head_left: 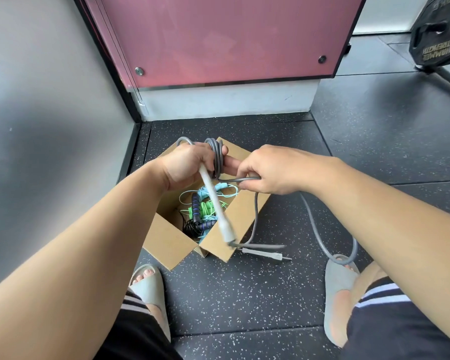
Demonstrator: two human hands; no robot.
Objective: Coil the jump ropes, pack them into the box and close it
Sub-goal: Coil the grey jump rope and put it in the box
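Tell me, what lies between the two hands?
In the head view, a short stretch of the thick grey jump rope spans from left hand to right hand.

Weight plate (438,35): upside-down lettering, probably "HAMMER STRENGTH".

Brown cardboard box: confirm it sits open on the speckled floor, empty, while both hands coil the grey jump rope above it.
Not empty. The head view shows the open brown cardboard box holding green, light blue and black jump ropes. The rest stands: the left hand and right hand coil the grey jump rope above it.
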